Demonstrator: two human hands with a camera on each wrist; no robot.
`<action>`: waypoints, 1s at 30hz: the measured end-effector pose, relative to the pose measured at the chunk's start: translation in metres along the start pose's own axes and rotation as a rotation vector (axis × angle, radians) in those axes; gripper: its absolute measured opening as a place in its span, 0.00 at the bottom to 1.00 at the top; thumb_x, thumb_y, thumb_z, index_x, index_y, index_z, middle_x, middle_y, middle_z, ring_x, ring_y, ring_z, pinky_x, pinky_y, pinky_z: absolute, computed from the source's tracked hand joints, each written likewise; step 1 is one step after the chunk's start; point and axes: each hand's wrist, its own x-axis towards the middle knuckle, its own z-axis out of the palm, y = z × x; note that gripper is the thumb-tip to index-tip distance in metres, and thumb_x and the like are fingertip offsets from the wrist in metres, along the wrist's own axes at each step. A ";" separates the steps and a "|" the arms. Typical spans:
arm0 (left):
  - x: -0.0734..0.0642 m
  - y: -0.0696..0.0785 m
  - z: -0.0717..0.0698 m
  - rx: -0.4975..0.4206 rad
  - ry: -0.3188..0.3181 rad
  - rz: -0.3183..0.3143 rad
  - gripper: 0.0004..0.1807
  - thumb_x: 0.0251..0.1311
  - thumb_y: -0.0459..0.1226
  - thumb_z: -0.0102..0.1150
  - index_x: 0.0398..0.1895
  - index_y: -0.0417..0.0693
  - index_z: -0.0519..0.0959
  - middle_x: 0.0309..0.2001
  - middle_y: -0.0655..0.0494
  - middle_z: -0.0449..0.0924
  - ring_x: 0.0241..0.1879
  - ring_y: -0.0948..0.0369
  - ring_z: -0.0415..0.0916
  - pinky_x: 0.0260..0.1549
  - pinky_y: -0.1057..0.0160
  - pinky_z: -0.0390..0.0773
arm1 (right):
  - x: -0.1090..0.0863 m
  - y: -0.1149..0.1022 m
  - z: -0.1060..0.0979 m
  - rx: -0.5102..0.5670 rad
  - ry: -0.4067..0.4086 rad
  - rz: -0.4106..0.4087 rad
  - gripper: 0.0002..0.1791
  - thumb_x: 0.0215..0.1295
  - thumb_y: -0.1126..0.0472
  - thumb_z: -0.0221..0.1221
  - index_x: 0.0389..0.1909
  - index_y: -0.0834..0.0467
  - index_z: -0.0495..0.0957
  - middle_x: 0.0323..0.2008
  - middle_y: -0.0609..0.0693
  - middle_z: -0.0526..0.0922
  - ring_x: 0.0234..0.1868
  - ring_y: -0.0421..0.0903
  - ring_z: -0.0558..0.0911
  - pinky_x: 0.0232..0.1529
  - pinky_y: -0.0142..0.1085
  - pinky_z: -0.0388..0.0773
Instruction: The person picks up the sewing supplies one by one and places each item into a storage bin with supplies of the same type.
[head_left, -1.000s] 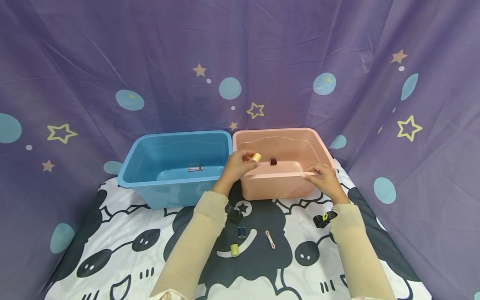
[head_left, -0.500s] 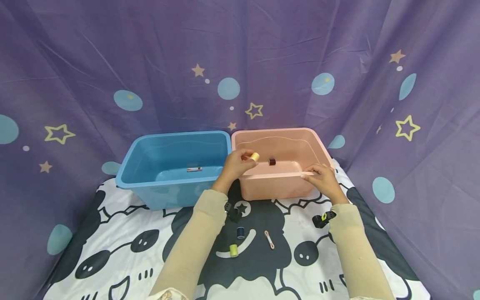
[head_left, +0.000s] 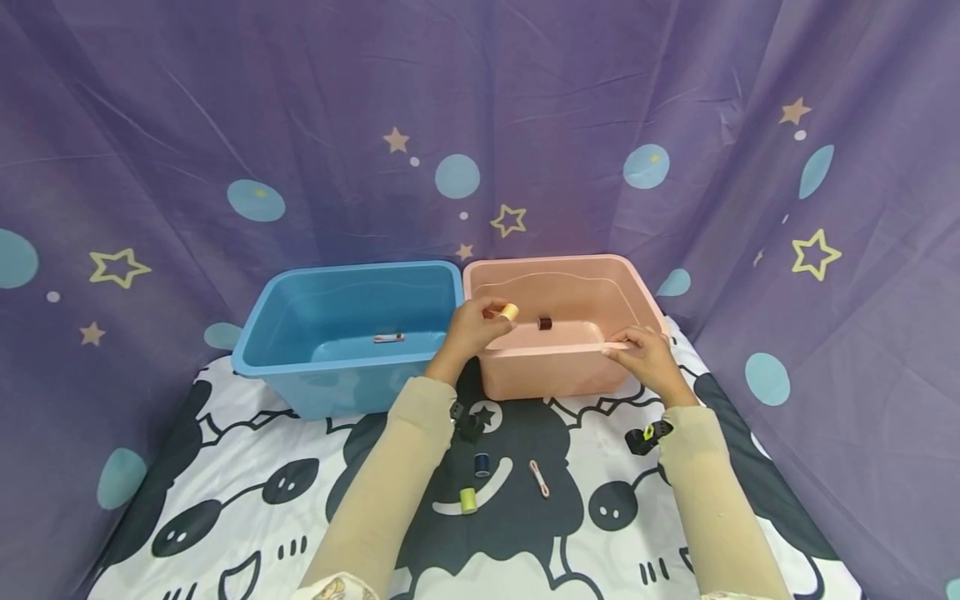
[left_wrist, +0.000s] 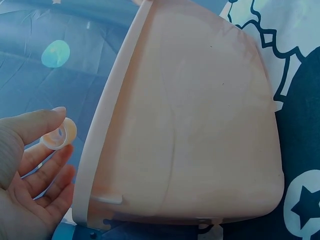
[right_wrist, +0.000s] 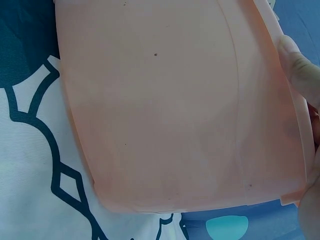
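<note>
Between thumb and fingers, my left hand pinches a pale yellow thread spool above the near left part of the pink bin. The left wrist view shows the spool end-on, with its hole visible. My right hand grips the bin's near rim toward the right corner, and its thumb lies on the rim's outside in the right wrist view. A dark brown spool lies on the floor of the pink bin.
Left of the pink bin stands a blue bin holding a small pinkish-white bundle. On the patterned cloth in front are a navy spool, a lime-green spool and a pinkish-white thread bundle. A purple curtain hangs behind.
</note>
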 end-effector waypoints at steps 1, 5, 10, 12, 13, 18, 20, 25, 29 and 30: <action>0.000 0.000 0.000 0.000 0.001 0.003 0.22 0.52 0.35 0.66 0.52 0.39 0.78 0.47 0.45 0.79 0.44 0.51 0.74 0.39 0.59 0.79 | 0.000 0.000 0.000 0.002 0.001 0.002 0.07 0.52 0.64 0.68 0.30 0.61 0.81 0.30 0.55 0.82 0.36 0.45 0.71 0.43 0.39 0.60; 0.002 0.000 -0.001 0.011 0.004 0.017 0.24 0.52 0.34 0.66 0.53 0.37 0.77 0.49 0.44 0.79 0.47 0.50 0.75 0.44 0.57 0.78 | 0.000 -0.001 0.000 0.009 -0.001 0.002 0.07 0.52 0.64 0.68 0.30 0.61 0.81 0.30 0.56 0.82 0.36 0.46 0.71 0.43 0.40 0.60; 0.002 0.000 -0.002 0.036 -0.002 0.019 0.25 0.51 0.35 0.67 0.54 0.37 0.76 0.50 0.45 0.79 0.50 0.49 0.74 0.49 0.55 0.75 | 0.001 0.000 0.000 0.010 -0.004 -0.006 0.07 0.52 0.64 0.68 0.30 0.61 0.81 0.30 0.56 0.82 0.36 0.46 0.71 0.44 0.40 0.60; 0.002 0.000 -0.002 0.034 -0.006 0.018 0.25 0.51 0.35 0.67 0.54 0.37 0.76 0.50 0.44 0.79 0.51 0.48 0.74 0.49 0.55 0.75 | 0.000 0.000 0.000 0.009 -0.005 -0.006 0.07 0.52 0.64 0.68 0.30 0.61 0.81 0.30 0.56 0.82 0.37 0.46 0.71 0.44 0.40 0.60; 0.002 0.000 -0.002 0.029 -0.007 0.017 0.25 0.51 0.35 0.67 0.54 0.36 0.76 0.50 0.44 0.79 0.51 0.48 0.74 0.49 0.55 0.75 | 0.000 0.000 0.000 0.008 -0.006 -0.006 0.07 0.52 0.64 0.68 0.30 0.61 0.81 0.30 0.55 0.82 0.37 0.46 0.71 0.43 0.40 0.60; 0.000 0.001 -0.002 0.024 -0.005 0.025 0.25 0.51 0.35 0.67 0.53 0.36 0.76 0.50 0.44 0.79 0.52 0.45 0.74 0.49 0.54 0.75 | 0.000 0.001 0.000 0.008 -0.003 -0.011 0.07 0.52 0.64 0.69 0.30 0.61 0.81 0.30 0.55 0.82 0.36 0.46 0.71 0.44 0.41 0.60; -0.001 0.001 -0.002 0.026 -0.005 0.031 0.25 0.51 0.35 0.67 0.54 0.36 0.76 0.50 0.43 0.79 0.52 0.45 0.73 0.49 0.54 0.75 | 0.000 0.001 0.000 0.008 -0.001 -0.012 0.07 0.51 0.64 0.69 0.29 0.61 0.81 0.29 0.55 0.82 0.36 0.46 0.71 0.45 0.41 0.59; -0.003 0.000 -0.003 0.041 -0.006 0.038 0.24 0.52 0.35 0.67 0.53 0.36 0.76 0.50 0.44 0.79 0.51 0.47 0.74 0.49 0.54 0.75 | 0.000 0.001 0.000 0.006 0.002 -0.003 0.07 0.51 0.64 0.69 0.30 0.61 0.81 0.30 0.55 0.82 0.36 0.46 0.71 0.45 0.41 0.59; -0.006 0.002 -0.006 0.052 -0.006 0.026 0.23 0.52 0.35 0.67 0.53 0.39 0.77 0.51 0.46 0.80 0.51 0.49 0.74 0.50 0.54 0.75 | 0.000 0.001 0.001 0.007 0.001 -0.002 0.07 0.52 0.64 0.69 0.30 0.61 0.81 0.30 0.56 0.83 0.37 0.47 0.72 0.44 0.40 0.60; -0.007 0.002 -0.006 0.054 -0.007 0.024 0.23 0.52 0.36 0.67 0.53 0.40 0.77 0.51 0.46 0.80 0.51 0.49 0.74 0.50 0.54 0.75 | 0.000 0.001 0.001 0.010 0.002 -0.003 0.07 0.52 0.64 0.69 0.30 0.61 0.81 0.30 0.56 0.83 0.37 0.47 0.72 0.43 0.40 0.61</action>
